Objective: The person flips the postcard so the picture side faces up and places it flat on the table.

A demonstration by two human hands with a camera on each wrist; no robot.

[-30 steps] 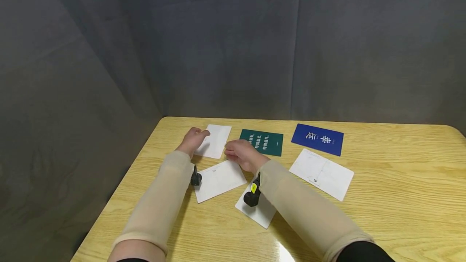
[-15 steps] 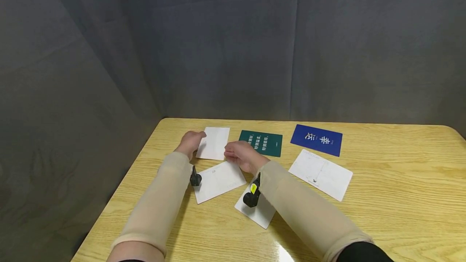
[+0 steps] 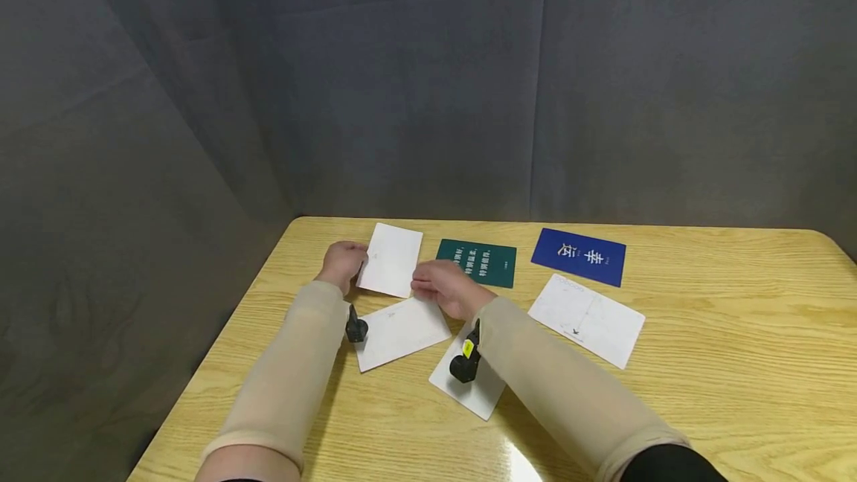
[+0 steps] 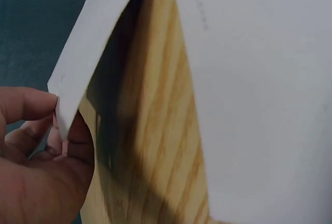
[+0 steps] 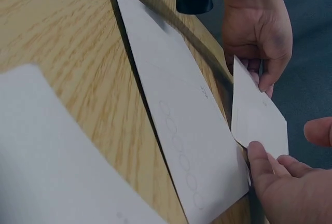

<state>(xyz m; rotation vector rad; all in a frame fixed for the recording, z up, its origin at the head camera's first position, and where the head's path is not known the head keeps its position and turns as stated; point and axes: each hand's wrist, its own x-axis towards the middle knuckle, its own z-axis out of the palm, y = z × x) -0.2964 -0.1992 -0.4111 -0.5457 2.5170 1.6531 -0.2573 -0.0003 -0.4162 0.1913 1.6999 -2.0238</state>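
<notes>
A white postcard (image 3: 392, 259) at the far left of the table shows its plain side with a small mark. My left hand (image 3: 343, 265) pinches it at its left edge; in the left wrist view the thumb (image 4: 28, 103) lies on one face, and the card stands tilted off the tabletop. My right hand (image 3: 447, 287) is at the card's near right corner. In the right wrist view its fingertips (image 5: 255, 150) touch the card's edge, with the thumb held apart. Just below lies another white postcard (image 3: 402, 332), flat on the wood, with a row of printed circles.
A green postcard (image 3: 485, 264) lies partly behind my right hand. Farther right are a blue postcard (image 3: 579, 256) and a white one (image 3: 588, 320). Under my right wrist is another white postcard (image 3: 469, 393). Grey cloth (image 3: 415, 95) hangs behind the wooden table (image 3: 723, 333).
My left hand has shifted slightly left and now holds the postcard's left edge. The card has turned a little and its far edge appears higher. My right hand has barely moved.
</notes>
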